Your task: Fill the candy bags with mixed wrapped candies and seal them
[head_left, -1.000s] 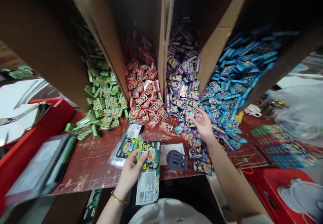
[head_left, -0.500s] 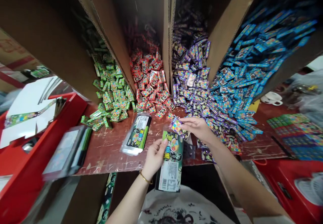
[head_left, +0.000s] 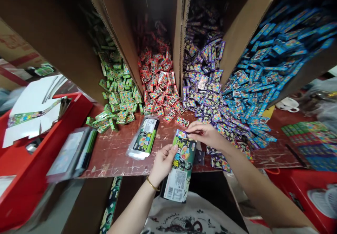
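My left hand [head_left: 163,162] grips a long green and black printed package [head_left: 179,167] by its left side, thumb on its face. At the package's top end, my right hand [head_left: 202,134] pinches a small purple packet [head_left: 181,134], which overlaps the opening; how far it is inside is hidden. A red packet [head_left: 182,121] lies on the table just beyond. Left of my hands rests another green and black package [head_left: 144,138] in a clear sleeve. Purple packets [head_left: 220,163] lie beneath my right forearm.
Cardboard dividers [head_left: 181,33] separate heaps of green [head_left: 122,97], red [head_left: 158,83], purple [head_left: 204,83] and blue packets [head_left: 252,86]. A red bin [head_left: 79,107] with papers stands left, beside clear-wrapped packages [head_left: 67,153]. Colourful sheets [head_left: 310,142] lie right, above a red container [head_left: 289,192].
The purple packet has moved down onto the package's top end, with my right hand still on it. The package is tilted a little more. The whole view has shifted slightly.
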### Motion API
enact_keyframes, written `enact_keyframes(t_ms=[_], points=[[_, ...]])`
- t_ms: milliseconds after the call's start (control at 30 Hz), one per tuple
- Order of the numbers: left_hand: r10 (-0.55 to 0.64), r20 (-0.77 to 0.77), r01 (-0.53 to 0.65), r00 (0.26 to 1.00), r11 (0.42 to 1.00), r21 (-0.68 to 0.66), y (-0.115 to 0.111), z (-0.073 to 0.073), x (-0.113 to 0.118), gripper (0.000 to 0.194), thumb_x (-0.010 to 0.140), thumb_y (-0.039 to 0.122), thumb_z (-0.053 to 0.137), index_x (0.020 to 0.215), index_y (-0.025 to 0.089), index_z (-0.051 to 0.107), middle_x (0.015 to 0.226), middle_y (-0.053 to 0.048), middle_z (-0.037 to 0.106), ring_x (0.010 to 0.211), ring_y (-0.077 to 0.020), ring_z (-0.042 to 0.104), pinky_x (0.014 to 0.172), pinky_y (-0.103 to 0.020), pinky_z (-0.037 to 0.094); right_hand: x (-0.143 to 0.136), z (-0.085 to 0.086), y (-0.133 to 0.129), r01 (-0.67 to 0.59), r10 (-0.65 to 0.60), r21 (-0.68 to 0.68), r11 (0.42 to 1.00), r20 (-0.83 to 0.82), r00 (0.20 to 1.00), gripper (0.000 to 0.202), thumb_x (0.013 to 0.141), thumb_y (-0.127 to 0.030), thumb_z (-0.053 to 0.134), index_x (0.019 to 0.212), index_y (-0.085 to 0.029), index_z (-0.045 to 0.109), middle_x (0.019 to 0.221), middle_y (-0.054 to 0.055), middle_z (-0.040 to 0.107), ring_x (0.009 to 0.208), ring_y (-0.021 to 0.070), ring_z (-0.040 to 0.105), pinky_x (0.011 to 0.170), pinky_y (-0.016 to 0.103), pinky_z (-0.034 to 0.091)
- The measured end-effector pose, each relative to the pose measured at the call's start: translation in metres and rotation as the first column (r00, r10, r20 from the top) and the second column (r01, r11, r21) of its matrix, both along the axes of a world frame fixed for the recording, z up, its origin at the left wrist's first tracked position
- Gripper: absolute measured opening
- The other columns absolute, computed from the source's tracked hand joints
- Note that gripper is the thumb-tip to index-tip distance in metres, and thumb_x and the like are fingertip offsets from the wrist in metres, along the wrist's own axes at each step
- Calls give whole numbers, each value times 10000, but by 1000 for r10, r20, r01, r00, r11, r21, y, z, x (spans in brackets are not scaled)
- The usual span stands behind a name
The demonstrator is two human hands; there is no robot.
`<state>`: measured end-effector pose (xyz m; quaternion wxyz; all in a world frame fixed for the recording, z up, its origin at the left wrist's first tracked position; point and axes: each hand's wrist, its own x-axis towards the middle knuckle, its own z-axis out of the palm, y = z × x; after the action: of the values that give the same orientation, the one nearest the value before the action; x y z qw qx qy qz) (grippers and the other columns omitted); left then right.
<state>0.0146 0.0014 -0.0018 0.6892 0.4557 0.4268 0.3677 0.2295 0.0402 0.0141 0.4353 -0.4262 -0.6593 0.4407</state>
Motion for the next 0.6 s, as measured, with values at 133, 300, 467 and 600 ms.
enact_keyframes(t_ms=[133,300,467,600], points=[[52,44,-51,998,999,-10,4,1,6,333,805,444,589,907,135,658,769,-40,706,655,-156,626,643,-249,472,-8,-5,-8,-12,10,-46,999,-48,999,228,731,-347,701,915,-215,672,1027,59,590,922,171,607,792,315,515],[91,3,-91,996,996,-3,8,3,15,348,780,451,618,920,136,662,800,-48,721,674,-161,641,624,-236,481,-13,-4,-20,82,-82,88,993,4,997,196,746,-344,678,893,-217,648,987,54,618,940,176,603,826,318,495],[97,8,-95,995,983,-155,22,2,19,413,688,472,700,937,144,672,795,-60,731,673,-197,667,623,-274,518,77,-13,-2,724,-717,51,688,199,668,246,794,-387,556,947,-200,603,834,52,671,712,172,634,663,304,521],[118,0,-115,993,965,-235,29,2,25,424,662,463,723,935,141,678,789,-60,733,686,-210,677,628,-287,530,168,-26,37,897,-868,88,432,310,388,161,726,-265,581,841,-151,569,885,134,648,900,261,598,811,402,469]])
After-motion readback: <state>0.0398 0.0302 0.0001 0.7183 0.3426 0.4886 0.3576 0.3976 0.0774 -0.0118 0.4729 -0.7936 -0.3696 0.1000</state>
